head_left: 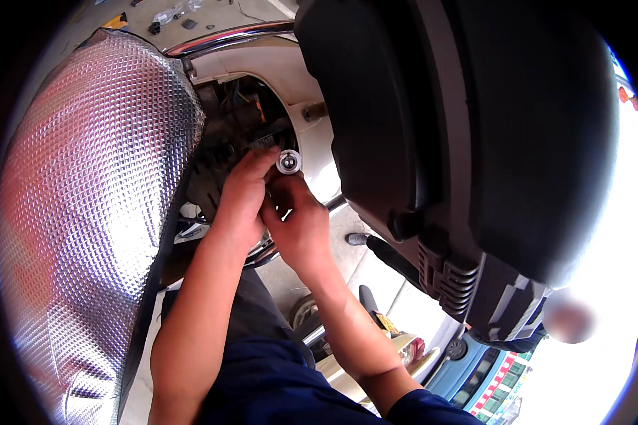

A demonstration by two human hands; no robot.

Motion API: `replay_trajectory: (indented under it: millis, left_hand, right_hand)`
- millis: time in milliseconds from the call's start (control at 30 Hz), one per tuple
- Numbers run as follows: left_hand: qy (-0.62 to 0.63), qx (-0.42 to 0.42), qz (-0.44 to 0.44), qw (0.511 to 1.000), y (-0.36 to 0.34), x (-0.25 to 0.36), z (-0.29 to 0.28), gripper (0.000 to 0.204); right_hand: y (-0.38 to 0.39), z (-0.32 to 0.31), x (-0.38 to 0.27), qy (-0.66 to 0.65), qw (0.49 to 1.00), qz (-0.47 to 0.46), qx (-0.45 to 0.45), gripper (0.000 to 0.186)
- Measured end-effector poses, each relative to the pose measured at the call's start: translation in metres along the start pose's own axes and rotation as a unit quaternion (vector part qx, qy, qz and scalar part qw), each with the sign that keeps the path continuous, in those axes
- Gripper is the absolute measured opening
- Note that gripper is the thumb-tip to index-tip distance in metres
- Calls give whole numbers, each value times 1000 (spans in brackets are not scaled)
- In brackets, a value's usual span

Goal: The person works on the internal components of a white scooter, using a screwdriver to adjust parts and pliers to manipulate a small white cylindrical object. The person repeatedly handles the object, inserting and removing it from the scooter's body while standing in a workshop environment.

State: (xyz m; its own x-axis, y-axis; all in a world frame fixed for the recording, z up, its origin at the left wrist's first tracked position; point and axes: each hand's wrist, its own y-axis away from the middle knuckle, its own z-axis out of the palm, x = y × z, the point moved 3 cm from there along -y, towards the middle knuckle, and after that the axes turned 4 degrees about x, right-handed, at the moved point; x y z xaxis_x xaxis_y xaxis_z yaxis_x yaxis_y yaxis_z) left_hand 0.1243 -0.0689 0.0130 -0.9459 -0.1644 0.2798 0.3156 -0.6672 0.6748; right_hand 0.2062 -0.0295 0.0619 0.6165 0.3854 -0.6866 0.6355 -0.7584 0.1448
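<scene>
Between my two hands is a small round part with a bright silver rim and a dark centre holding two pale spots (288, 162); I cannot tell its exact kind. My left hand (245, 195) has its fingers closed at the part's left side. From below and the right, my right hand (301, 223) curls its fingers under it. Most of the part's body is hidden by the fingers. Just beyond the hands is an opening in the scooter's cream body panel (301, 88), with wires and dark parts (237, 106) inside.
A silver quilted seat cover (92, 184) rises at my left. The large black top box (404, 120) overhangs the right. A chrome rail (227, 39) crosses beyond the opening. Another person's shoe (356, 239) shows at right; loose bits (177, 13) lie on the far floor.
</scene>
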Motion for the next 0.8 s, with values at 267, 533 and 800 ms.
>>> replay_trajectory:
  millis: [267, 533, 800]
  left_hand:
    - [-45, -43, -12, 998, -4, 0, -4, 30]
    - [-29, -59, -13, 998, 1, 4, -1, 29]
    - [-1, -63, -18, 998, -2, 5, -3, 25]
  right_hand:
    - [5, -36, 2, -290, 957, 19, 22, 24]
    - [-1, -26, 7, -229, 970, 0, 76, 20]
    - [8, -30, 8, -185, 978, 50, 80, 22]
